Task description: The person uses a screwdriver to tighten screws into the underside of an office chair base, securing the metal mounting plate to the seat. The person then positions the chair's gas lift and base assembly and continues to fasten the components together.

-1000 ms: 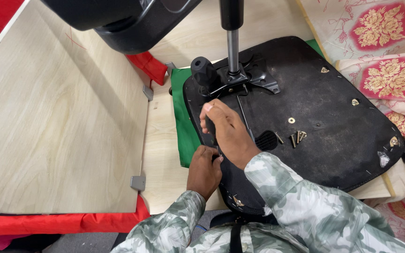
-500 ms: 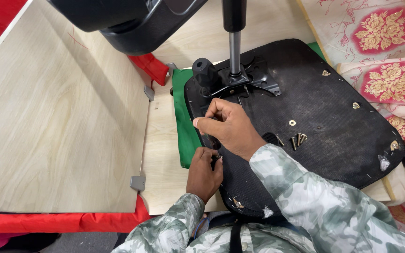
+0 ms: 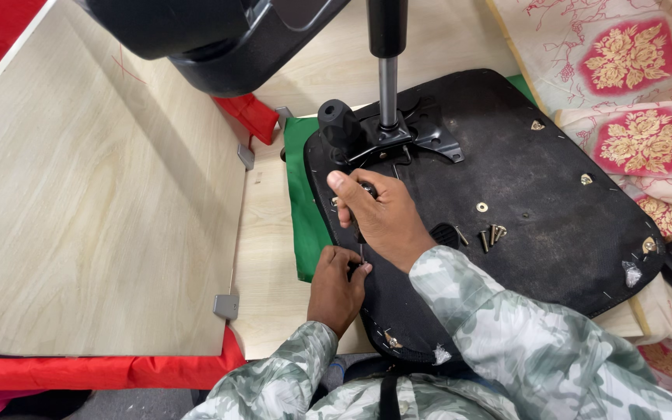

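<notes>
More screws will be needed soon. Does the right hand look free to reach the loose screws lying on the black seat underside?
Probably yes. The loose screws lie in the open on the seat underside, just beside the right hand, with nothing between them. That hand is gripping a small tool, though, so it might need to set it down first.

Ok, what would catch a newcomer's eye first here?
The upturned black fabric-covered chair seat base with its metal post fills the centre, lying on a pale wooden board. Both hands work at its near edge: right hand grips a tool, left hand steadies below. Loose screws lie beside.
</notes>
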